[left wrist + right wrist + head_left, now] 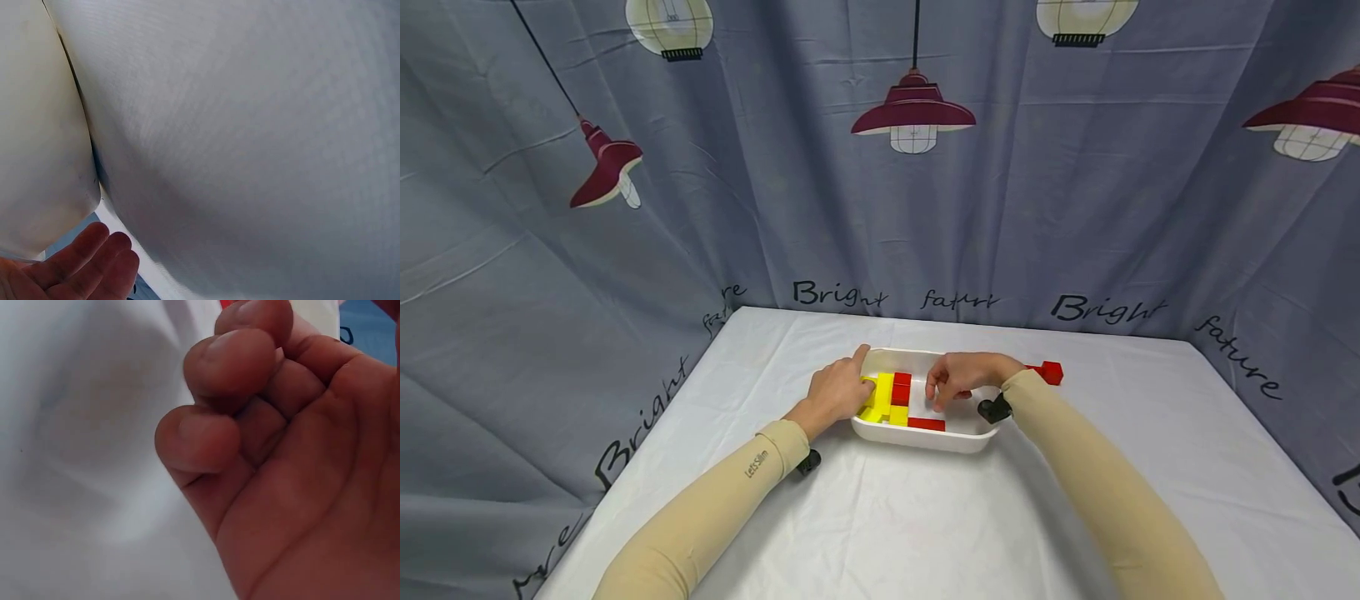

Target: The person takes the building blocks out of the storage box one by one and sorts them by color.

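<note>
A white tray (917, 439) holds yellow blocks (885, 392) at its left, with red blocks (901, 388) beside them and another red block (927, 424) along the near wall. At the tray's left end my left hand (838, 389) grips the wall, thumb inside by the yellow blocks. The other fingers (94, 265) lie outside, close to the pale wall in the left wrist view. My right hand (962, 375) hangs over the tray's right half, fingers bent downward. Its fingers (231, 365) curl loosely around a bare palm in the right wrist view.
Red blocks (1051, 372) lie on the white-covered table (887, 517) right of the tray, partly behind my right forearm. A grey curtain (805, 208) with printed lamps and lettering stands behind the table and at both sides.
</note>
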Tool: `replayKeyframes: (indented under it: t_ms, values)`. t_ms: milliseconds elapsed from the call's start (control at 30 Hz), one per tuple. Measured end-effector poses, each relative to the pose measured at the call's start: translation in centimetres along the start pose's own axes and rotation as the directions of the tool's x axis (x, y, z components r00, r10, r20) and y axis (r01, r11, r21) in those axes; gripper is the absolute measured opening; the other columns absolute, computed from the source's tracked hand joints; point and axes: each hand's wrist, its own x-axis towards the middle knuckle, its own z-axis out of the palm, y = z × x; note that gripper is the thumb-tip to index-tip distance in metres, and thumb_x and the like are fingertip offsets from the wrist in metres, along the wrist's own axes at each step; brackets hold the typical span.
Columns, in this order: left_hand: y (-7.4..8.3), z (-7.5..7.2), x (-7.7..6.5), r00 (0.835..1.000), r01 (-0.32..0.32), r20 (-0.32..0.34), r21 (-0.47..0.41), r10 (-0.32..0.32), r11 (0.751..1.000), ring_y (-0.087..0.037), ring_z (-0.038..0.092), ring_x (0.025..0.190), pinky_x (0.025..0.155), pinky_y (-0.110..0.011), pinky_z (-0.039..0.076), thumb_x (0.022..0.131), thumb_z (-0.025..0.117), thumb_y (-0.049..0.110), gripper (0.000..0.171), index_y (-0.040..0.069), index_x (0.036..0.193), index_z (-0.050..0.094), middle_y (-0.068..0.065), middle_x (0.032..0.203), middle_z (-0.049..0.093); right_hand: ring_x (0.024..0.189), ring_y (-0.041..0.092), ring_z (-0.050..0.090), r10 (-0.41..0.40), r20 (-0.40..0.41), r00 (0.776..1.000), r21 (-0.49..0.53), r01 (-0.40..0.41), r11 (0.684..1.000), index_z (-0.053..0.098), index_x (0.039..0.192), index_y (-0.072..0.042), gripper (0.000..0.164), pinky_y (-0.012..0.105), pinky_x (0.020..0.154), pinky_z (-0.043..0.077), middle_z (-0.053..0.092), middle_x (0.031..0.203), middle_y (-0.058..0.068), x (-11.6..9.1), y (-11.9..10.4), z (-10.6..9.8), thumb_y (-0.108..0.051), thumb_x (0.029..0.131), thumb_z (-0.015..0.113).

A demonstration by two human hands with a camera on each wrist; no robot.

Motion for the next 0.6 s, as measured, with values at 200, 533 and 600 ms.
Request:
replayKeyframes:
  t_ms: [200,533,600]
  values:
    - [0.06,-0.12,-0.06,1.0,0.0,0.005,-0.005,0.0,1.0,-0.025,0.063,0.098,0.091,-0.048,0.053,0.096,0.056,0.034,0.067,0.021,0.158,0.031,-0.011,0.13,0.064,0.059,0.015,0.042,0.039,0.04,0.998,-0.022,-0.038,0.999,0.071,0.093,-0.011,0.017,0.025,0.056,0.034,0.05,0.066,-0.003,0.51,0.31,0.42,-0.021,0.082,0.079]
    - [0.03,-0.06,-0.04,1.0,0.001,0.013,-0.003,0.0,1.0,-0.024,0.063,0.101,0.092,-0.047,0.053,0.097,0.055,0.034,0.067,0.021,0.158,0.031,-0.011,0.132,0.064,0.059,0.013,0.046,0.122,0.053,0.991,-0.097,-0.116,0.989,0.072,0.089,-0.013,0.018,0.023,0.057,0.034,0.055,0.069,-0.003,0.93,0.19,0.8,-0.022,0.079,0.084]
    - [-0.02,-0.05,0.03,1.0,0.001,0.013,-0.001,-0.001,1.0,-0.024,0.063,0.1,0.091,-0.047,0.053,0.097,0.055,0.034,0.067,0.021,0.158,0.031,-0.011,0.132,0.064,0.06,0.013,0.046,0.123,0.056,0.991,-0.103,-0.117,0.988,0.071,0.09,-0.013,0.018,0.023,0.057,0.035,0.056,0.07,-0.002,1.0,0.22,0.74,-0.023,0.08,0.084]
